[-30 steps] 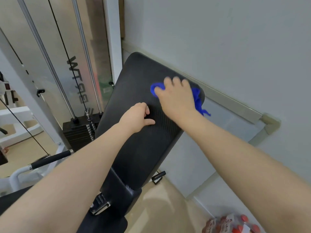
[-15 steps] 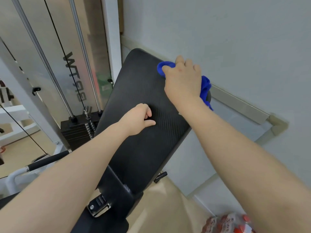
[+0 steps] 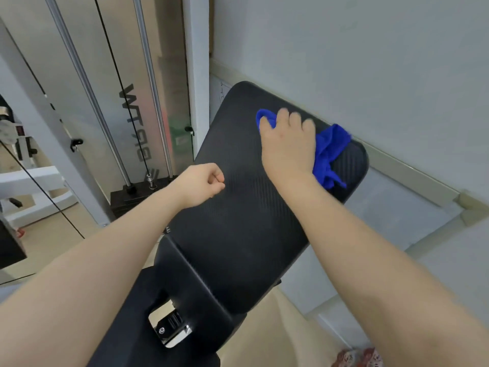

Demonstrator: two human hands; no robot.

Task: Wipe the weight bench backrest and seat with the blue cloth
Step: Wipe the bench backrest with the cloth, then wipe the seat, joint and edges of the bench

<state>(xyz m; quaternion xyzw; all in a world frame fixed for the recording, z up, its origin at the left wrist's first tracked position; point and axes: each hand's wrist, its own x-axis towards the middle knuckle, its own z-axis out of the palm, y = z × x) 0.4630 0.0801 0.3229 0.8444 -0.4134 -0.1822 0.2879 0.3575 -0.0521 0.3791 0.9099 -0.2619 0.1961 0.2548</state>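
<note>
The black textured backrest (image 3: 238, 223) of the weight bench slopes up toward the wall. Near its top edge my right hand (image 3: 287, 144) presses the blue cloth (image 3: 330, 152) flat against the pad; cloth shows past my fingertips on the left and bunches out on the right. My left hand (image 3: 202, 184) is a loose fist holding nothing, resting at the backrest's left edge about halfway up. Below the backrest a chrome hinge bracket (image 3: 169, 327) joins it to the seat (image 3: 148, 348), whose near part is mostly out of frame.
A cable machine with chrome guide rods (image 3: 150, 96), a black cable and a weight stack (image 3: 137, 200) stands left of the bench. A grey wall (image 3: 370, 62) with a beige trim rail (image 3: 412, 176) runs close behind and right. Red-capped bottles (image 3: 362, 357) lie on the floor at bottom right.
My right hand and the cloth went from mid-pad up to the backrest's top edge, then came slightly back down and left. My left fist stayed at the left edge.
</note>
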